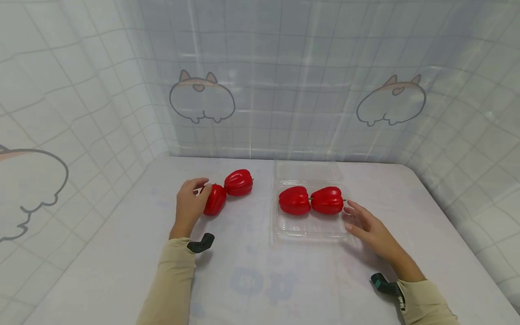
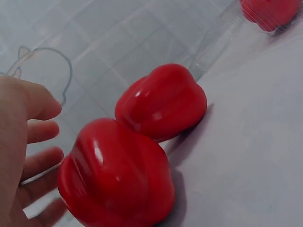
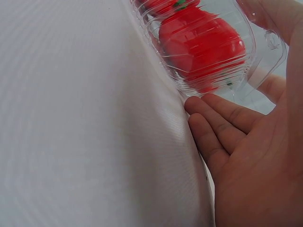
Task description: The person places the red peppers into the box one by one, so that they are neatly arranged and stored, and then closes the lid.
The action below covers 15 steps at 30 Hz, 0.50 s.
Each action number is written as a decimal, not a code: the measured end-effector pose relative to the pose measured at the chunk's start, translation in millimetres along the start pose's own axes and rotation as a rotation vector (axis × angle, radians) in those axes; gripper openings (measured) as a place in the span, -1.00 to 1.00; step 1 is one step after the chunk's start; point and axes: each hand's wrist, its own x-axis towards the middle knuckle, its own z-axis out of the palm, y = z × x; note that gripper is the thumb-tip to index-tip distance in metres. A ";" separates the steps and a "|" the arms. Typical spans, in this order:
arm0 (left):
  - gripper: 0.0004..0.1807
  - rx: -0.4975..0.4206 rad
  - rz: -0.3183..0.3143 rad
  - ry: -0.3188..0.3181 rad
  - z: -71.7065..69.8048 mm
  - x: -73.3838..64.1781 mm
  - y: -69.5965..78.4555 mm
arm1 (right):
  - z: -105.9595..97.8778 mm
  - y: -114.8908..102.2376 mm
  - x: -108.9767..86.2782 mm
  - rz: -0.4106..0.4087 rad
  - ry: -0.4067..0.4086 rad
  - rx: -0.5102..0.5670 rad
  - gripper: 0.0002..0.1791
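My left hand (image 1: pixel 191 203) reaches beside the nearer of two loose red bell peppers (image 1: pixel 215 200). In the left wrist view its loosely bent fingers (image 2: pixel 41 163) lie along the side of that pepper (image 2: pixel 118 175), not closed round it. The other loose pepper (image 1: pixel 239 183) lies just behind it to the right. Two more red bell peppers (image 1: pixel 294 201) sit side by side in a clear plastic clamshell box (image 1: pixel 313 227) with its lid laid back. My right hand (image 1: pixel 371 230) is at the box's right side, fingertips (image 3: pixel 193 103) right at the wall, thumb near the front corner.
The box's opened lid (image 1: pixel 307 171) lies toward the back wall. A white cloth covers the table (image 1: pixel 243 257). Grid-patterned curtains (image 1: pixel 284 90) with animal drawings close off the back and both sides. A dark strap mount (image 1: pixel 386 285) sits on each wrist.
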 end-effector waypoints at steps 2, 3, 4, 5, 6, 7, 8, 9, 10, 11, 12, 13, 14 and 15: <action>-0.59 0.001 -0.039 -0.029 0.2 0.6 -1.9 | 0.0 -0.1 -0.1 -0.003 0.001 0.001 -0.19; -0.57 0.002 -0.063 -0.050 0.2 0.8 -2.7 | -0.1 -0.2 -0.2 -0.004 0.001 0.000 -0.19; -0.54 0.001 -0.086 -0.070 0.1 1.2 -3.6 | -0.1 -0.3 -0.2 -0.005 0.001 0.001 -0.19; -0.51 0.003 -0.110 -0.090 0.1 1.5 -4.3 | -0.1 -0.4 -0.3 -0.005 0.001 0.000 -0.19; -0.47 0.001 -0.132 -0.111 0.0 1.7 -5.2 | -0.1 -0.5 -0.3 -0.006 0.001 0.000 -0.20; -0.44 0.001 -0.151 -0.128 -0.1 1.9 -6.0 | -0.1 -0.5 -0.3 -0.005 0.000 -0.003 -0.19; -0.41 -0.002 -0.167 -0.144 -0.1 2.1 -6.7 | -0.1 -0.7 -0.3 -0.005 -0.001 -0.005 -0.19; -0.38 -0.002 -0.181 -0.156 0.0 2.2 -7.6 | -0.1 -0.6 -0.4 -0.005 -0.001 -0.007 -0.19; -0.36 -0.002 -0.191 -0.163 0.3 2.4 -8.7 | -0.1 -0.6 -0.4 -0.004 -0.001 -0.009 -0.19; -0.34 -0.002 -0.196 -0.171 0.3 2.1 -9.0 | 0.0 -0.6 -0.4 -0.003 -0.001 -0.011 -0.19; -0.32 -0.002 -0.200 -0.178 0.4 2.0 -9.4 | -0.1 -0.7 -0.3 -0.002 -0.001 -0.012 -0.19; -0.31 -0.002 -0.204 -0.182 0.5 1.9 -9.6 | -0.1 -0.7 -0.3 0.000 -0.001 -0.014 -0.19; -0.29 -0.001 -0.206 -0.187 0.6 1.6 -9.9 | 0.0 -0.8 -0.4 0.001 0.000 -0.015 -0.19; -0.27 0.002 -0.208 -0.192 0.7 1.3 -10.2 | 0.0 -0.9 -0.5 0.002 0.001 -0.015 -0.19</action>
